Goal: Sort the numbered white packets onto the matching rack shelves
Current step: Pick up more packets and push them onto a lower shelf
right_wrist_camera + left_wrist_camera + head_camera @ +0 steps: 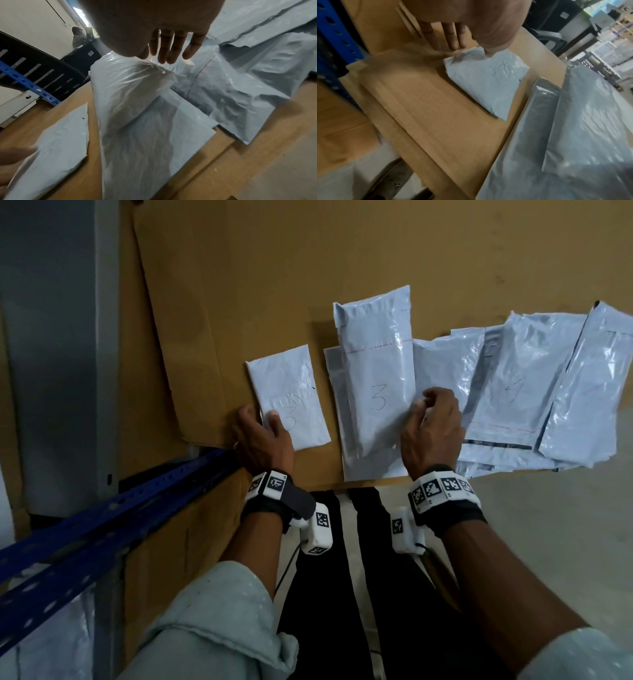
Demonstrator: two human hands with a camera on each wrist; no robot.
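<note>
A small white packet marked 3 (291, 392) (486, 83) lies flat on the cardboard-covered shelf (239, 285). My left hand (262, 419) (467, 50) is at its near left corner. The thumb presses on top of it and the straight fingers (452, 37) lie on the cardboard beside its edge. A long white packet marked 3 (376, 378) (133, 108) lies in the middle on another packet. My right hand (423, 402) (154, 59) pinches its right edge, which is slightly lifted.
A pile of overlapping white packets (534, 392) covers the shelf to the right, one with a handwritten mark. A blue perforated rack beam (102, 525) runs along the near left, beside a grey upright (61, 354). A person sits far off (78, 36).
</note>
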